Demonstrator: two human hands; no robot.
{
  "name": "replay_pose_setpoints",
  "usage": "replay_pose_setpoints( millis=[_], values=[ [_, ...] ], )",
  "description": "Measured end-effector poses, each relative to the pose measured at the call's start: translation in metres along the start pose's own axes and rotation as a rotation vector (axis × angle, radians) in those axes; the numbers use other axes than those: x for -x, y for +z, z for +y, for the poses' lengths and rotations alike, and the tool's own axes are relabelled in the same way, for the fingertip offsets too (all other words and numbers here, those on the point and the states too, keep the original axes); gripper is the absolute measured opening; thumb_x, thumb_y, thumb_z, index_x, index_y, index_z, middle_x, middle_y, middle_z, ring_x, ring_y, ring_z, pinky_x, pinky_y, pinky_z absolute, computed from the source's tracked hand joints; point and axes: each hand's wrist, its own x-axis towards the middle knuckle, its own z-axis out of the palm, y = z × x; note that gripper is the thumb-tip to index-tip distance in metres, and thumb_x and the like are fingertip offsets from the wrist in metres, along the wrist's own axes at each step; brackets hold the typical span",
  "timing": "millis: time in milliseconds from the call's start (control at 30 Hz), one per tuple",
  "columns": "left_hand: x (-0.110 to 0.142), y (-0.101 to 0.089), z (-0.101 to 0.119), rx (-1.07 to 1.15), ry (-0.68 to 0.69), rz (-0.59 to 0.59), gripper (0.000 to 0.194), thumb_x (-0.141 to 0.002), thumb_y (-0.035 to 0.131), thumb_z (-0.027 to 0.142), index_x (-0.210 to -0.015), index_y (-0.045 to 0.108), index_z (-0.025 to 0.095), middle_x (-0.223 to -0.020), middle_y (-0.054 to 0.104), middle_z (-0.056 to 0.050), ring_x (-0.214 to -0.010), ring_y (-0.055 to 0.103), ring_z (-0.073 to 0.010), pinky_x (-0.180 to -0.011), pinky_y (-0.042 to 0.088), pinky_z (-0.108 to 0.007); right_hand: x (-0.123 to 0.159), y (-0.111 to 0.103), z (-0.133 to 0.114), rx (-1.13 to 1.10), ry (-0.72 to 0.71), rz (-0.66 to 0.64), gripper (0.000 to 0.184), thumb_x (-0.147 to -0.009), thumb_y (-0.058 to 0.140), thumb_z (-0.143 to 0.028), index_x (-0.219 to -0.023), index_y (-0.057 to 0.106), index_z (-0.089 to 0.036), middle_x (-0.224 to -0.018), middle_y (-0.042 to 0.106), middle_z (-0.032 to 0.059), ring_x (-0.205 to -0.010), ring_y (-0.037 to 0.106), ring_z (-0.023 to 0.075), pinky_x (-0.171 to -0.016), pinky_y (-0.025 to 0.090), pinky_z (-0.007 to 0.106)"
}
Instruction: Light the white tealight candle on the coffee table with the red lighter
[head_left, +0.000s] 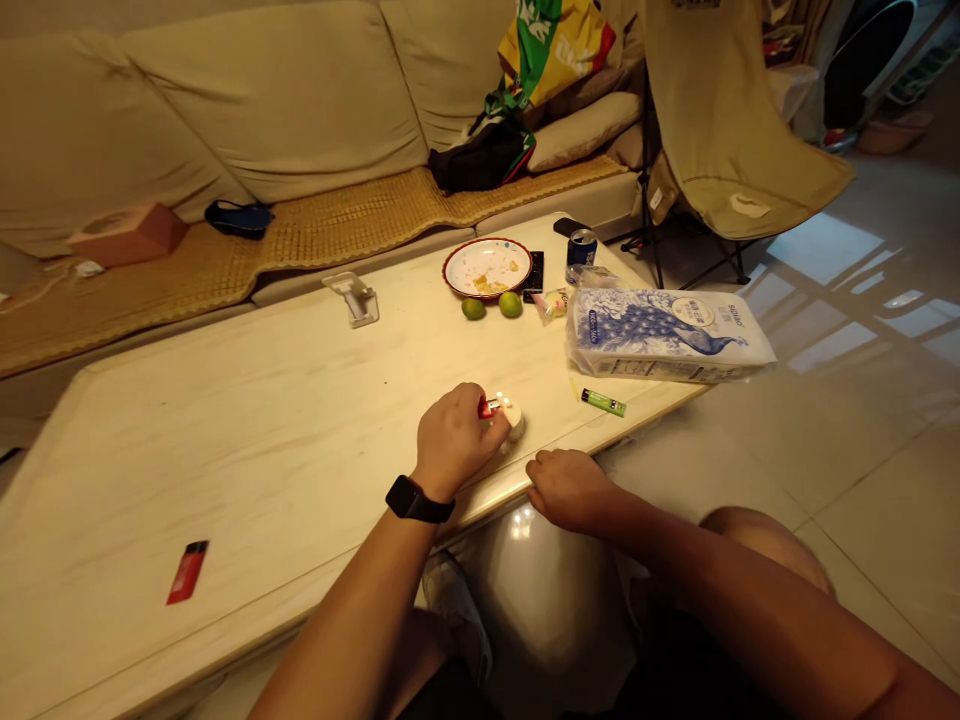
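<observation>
My left hand point(456, 440), with a black watch on its wrist, is closed on a red lighter point(489, 407) above the table. The lighter's metal end points at a short, pale candle point(513, 418) just beside my fingers. Small bright flames show at the candle's top; I cannot tell which come from the lighter. My right hand point(566, 488) is loosely closed by the table's front edge, to the right of the candle, and nothing shows sticking out of it. A green lighter point(603, 403) lies on the table beyond it. Another red lighter point(187, 573) lies at the left.
On the pale table point(247, 430) are a phone stand point(354, 300), a red-rimmed plate point(457, 262) with scraps, two green limes point(510, 305), a blue can point(581, 250) and a tissue pack point(667, 335) jutting past the edge. A sofa point(262, 90) and folding chair point(735, 130) stand behind.
</observation>
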Motion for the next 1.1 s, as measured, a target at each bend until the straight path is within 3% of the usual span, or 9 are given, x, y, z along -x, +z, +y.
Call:
replay_pose_setpoints(
  millis=[1100],
  values=[
    [0.014,-0.016,-0.021,0.078,-0.041,0.087,0.023,-0.086,0.056,0.044,-0.085,0.050,0.021,-0.075,0.059,0.000,-0.063,0.052,-0.0153,-0.061,0.039,-0.031,-0.004,0.002,0.004,0.007,-0.001,0.015,0.031,-0.093,0.050,-0.038,-0.103,0.068,-0.015,-0.103,0.071,0.0136,-0.095,0.067,0.0265,-0.082,0.048,0.035]
  ],
)
